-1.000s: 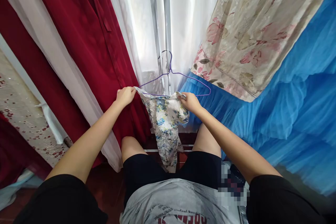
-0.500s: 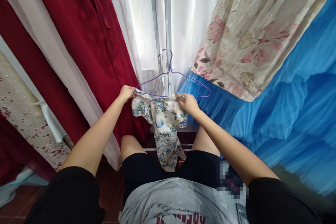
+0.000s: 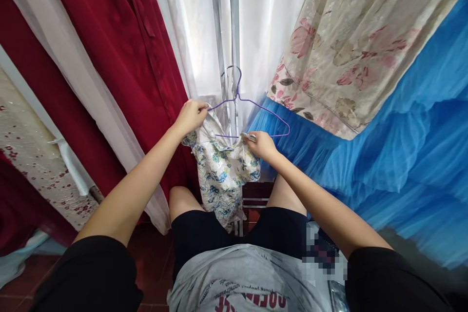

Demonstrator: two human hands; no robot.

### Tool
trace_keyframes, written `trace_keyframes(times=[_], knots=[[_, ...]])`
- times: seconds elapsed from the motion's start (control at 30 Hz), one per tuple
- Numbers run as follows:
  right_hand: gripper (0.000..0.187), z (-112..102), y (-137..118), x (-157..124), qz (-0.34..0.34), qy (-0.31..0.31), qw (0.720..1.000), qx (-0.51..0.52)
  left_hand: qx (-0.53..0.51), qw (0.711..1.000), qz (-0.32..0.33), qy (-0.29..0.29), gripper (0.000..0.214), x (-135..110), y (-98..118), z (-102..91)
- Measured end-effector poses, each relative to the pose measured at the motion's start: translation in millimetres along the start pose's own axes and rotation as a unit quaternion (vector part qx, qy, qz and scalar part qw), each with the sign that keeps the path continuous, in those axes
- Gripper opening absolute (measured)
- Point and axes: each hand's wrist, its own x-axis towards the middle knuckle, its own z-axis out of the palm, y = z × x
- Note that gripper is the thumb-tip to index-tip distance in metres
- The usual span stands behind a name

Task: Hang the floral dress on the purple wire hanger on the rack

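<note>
A small white garment with blue and yellow flowers (image 3: 221, 175) hangs between my hands at a purple wire hanger (image 3: 256, 107), which is hooked on a metal rail upright (image 3: 234, 34). My left hand (image 3: 191, 115) is closed on the garment's upper left edge, raised against the hanger's left arm. My right hand (image 3: 260, 144) pinches the garment's right shoulder just under the hanger's bottom wire. The lower part of the garment drapes down toward my knees.
Dark red dresses (image 3: 120, 48) and a white sheer one (image 3: 54, 44) hang on the left. White curtains (image 3: 270, 9) are straight ahead. A beige floral garment (image 3: 358, 34) and a blue tulle skirt (image 3: 402, 146) crowd the right. Red tile floor (image 3: 153, 253) lies below.
My left hand has lifted the garment's left edge up and rightward onto the hanger's left arm. The right hand stayed nearly in place.
</note>
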Motion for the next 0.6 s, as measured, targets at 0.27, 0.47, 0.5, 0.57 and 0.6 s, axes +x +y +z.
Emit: trace_keyframes(times=[0.27,0.47,0.5,0.57,0.6], knots=[[0.049,-23.4,31.8,-26.4,-0.063,0.051,0.98,0.184,-0.106,0.992,0.028,0.07,0.027,-20.1,-4.0,23.3],[0.089,-60.6,60.6,-26.2,0.015,0.234,0.953,0.191,-0.069,0.994,0.053,0.061,0.028,-30.3,7.9,23.0],[0.088,-67.1,63.9,-19.1,0.027,0.234,0.956,0.173,-0.062,0.996,0.048,0.05,0.031,-30.5,9.0,23.5],[0.077,-79.5,67.8,-3.9,0.043,0.203,0.971,0.121,-0.042,0.998,0.03,0.036,0.035,-30.4,9.6,23.9],[0.067,-85.6,68.3,2.3,0.047,0.177,0.978,0.095,-0.029,0.999,0.019,0.035,0.036,-30.2,9.1,23.4]])
